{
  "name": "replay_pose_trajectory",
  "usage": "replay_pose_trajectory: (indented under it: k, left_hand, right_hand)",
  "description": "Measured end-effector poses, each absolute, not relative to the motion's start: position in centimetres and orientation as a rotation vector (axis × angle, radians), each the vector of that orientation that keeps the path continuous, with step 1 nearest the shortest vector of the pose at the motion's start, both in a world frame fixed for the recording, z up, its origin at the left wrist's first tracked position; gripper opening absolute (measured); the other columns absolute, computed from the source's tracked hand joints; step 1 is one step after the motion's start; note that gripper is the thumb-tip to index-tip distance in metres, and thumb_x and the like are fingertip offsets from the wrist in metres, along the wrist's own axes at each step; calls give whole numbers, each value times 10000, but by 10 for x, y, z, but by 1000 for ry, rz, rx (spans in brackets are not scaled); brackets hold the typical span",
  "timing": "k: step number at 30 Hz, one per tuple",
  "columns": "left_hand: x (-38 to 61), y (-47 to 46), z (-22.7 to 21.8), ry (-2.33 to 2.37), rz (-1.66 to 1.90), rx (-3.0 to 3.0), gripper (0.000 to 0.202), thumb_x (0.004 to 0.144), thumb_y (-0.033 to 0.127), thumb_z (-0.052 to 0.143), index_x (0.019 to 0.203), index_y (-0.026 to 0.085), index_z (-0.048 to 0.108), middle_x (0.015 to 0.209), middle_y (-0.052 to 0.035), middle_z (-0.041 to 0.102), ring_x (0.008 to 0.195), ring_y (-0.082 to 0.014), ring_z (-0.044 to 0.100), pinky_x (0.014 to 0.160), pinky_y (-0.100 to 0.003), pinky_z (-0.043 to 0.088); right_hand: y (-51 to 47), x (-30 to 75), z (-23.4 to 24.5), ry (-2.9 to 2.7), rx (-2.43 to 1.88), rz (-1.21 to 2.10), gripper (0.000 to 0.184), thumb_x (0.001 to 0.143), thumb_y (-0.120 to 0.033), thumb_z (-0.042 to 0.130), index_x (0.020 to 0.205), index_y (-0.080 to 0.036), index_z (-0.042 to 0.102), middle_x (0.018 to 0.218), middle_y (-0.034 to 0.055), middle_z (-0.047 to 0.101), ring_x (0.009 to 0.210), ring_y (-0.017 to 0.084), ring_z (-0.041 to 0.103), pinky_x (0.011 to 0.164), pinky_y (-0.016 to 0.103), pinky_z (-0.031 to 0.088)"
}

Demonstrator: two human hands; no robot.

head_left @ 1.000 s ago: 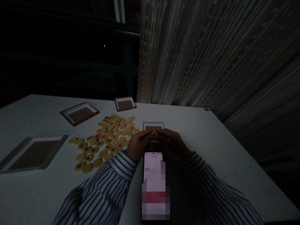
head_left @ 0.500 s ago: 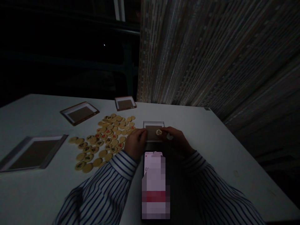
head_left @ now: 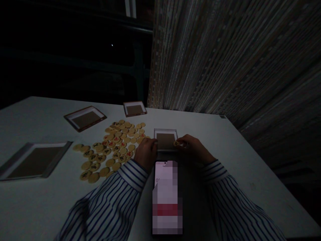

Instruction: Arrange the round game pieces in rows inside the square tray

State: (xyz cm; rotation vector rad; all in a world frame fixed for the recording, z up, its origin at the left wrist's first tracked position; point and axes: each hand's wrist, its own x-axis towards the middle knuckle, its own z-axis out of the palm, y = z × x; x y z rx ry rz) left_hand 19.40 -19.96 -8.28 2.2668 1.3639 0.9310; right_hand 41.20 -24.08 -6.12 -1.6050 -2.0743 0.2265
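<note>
The round wooden game piece [head_left: 176, 143] sits pinched in the fingers of my right hand [head_left: 194, 148], right at the lower right corner of the small white-rimmed tray [head_left: 165, 130]. The piece is held up on its edge, and I can't make out its marking. My left hand [head_left: 147, 153] is curled at the tray's left edge, with its fingertips touching or just beside the rim. I can't tell whether it's holding anything. The tray's brown bottom shows nothing on it.

Just left of my hands lies a loose heap of matching wooden pieces [head_left: 116, 147], marked with black or red characters, some nearly touching the tray. Below the tray, between my forearms, a phone [head_left: 167, 197] lies on the white table [head_left: 37, 197], its bright screen mostly pixelated. My striped shirt sleeves [head_left: 105, 209] run in from the bottom of the frame.

Three more brown-bottomed trays stand apart from the heap: one at the upper centre [head_left: 134, 108], one at the upper left [head_left: 85, 118], and a larger one at the left [head_left: 33, 160]. A woven striped blind [head_left: 225, 60] fills the upper right, and the upper left is dark.
</note>
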Motion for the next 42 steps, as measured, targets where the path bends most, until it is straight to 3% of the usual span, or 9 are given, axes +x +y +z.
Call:
replay_pose_trajectory:
  k: [20, 29, 32, 42]
  left_hand:
    - [195, -199, -82, 1407, 894, 2249, 236, 804, 176, 449, 909, 177, 660, 882, -80, 627, 833, -189, 594, 752, -319, 478]
    - [195, -200, -80, 1411, 856, 2230, 252, 818, 181, 433, 921, 155, 662, 892, -94, 616, 841, -201, 588, 755, -327, 470]
    - [196, -200, -80, 1417, 855, 2235, 248, 817, 181, 435, 911, 168, 664, 875, -81, 618, 825, -191, 589, 745, -313, 470]
    - [195, -200, -78, 1443, 807, 2228, 251, 818, 187, 438, 929, 168, 663, 905, -78, 621, 853, -187, 587, 774, -314, 470]
  right_hand:
    - [-235, 409, -48, -2202, -1803, 347, 211, 767, -379, 593, 850, -206, 681, 779, 43, 633, 644, 137, 554, 565, 253, 414]
    - [-236, 415, -46, -2305, -1671, 356, 269, 799, -282, 567, 1054, -240, 643, 836, 47, 645, 707, 150, 578, 639, 276, 447]
    - [-235, 416, -47, -2368, -1644, 404, 262, 792, -216, 567, 1033, -272, 651, 861, 38, 651, 737, 151, 585, 657, 274, 450]
    - [-236, 414, -45, -2355, -1752, 356, 249, 785, -229, 578, 1022, -241, 656, 892, 52, 650, 770, 155, 586, 689, 279, 449]
